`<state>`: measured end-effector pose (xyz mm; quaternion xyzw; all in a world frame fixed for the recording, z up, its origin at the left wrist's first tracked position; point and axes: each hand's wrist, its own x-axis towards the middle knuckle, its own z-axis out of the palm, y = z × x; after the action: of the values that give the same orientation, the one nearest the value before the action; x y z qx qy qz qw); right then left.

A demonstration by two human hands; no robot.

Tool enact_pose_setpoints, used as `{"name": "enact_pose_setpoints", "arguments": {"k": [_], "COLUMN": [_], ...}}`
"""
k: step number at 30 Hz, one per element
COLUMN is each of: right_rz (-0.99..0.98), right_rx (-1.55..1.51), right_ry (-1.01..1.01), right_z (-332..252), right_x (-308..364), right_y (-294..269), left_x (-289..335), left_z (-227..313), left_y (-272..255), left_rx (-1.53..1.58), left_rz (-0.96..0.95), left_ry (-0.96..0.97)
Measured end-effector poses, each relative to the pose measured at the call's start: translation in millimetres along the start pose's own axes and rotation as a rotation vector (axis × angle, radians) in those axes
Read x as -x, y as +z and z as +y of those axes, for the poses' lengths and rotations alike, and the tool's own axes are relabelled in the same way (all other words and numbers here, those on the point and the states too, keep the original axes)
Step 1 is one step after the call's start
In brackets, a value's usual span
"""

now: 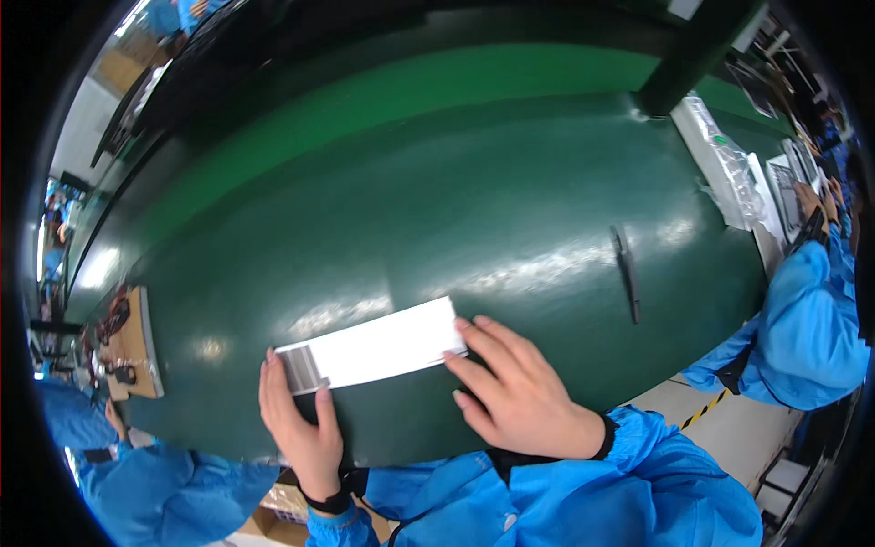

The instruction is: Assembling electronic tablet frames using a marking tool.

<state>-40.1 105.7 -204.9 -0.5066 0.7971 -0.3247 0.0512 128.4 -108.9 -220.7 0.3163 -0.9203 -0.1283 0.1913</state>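
A long flat white strip [387, 345], printed with grey stripes at its left end, lies slightly tilted on the green table. My left hand [303, 436] has its striped end between the thumb at the lower edge and the fingers along the left edge. At the other end my right hand [524, 392] spreads its fingers, with fingertips touching the strip's right edge and the thumb apart below it. Whether the strip is a single sheet or a folded stack, I cannot tell.
A dark slim tool [627, 275] lies right of my hands. Plastic-wrapped white packaging [722, 164] sits by a dark post [693, 64] at the far right. On the left edge stands a brown board with wires [132, 346]. Co-workers in blue sleeves [793, 314] sit on both sides.
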Motion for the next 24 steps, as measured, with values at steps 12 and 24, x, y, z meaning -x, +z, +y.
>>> {"name": "enact_pose_setpoints", "arguments": {"k": [12,24], "right_rz": [0.070,0.239], "right_rx": [0.043,0.325], "right_ry": [-0.013,0.401], "right_z": [-4.5,61.3], "right_x": [-11.6,31.6], "right_y": [6.8,-59.6], "left_x": [-9.1,1.1], "left_z": [-9.7,-4.8], "left_y": [0.4,-1.8], "left_rx": [-0.032,0.009], "left_rz": [0.051,0.064], "left_ry": [0.041,0.023]}}
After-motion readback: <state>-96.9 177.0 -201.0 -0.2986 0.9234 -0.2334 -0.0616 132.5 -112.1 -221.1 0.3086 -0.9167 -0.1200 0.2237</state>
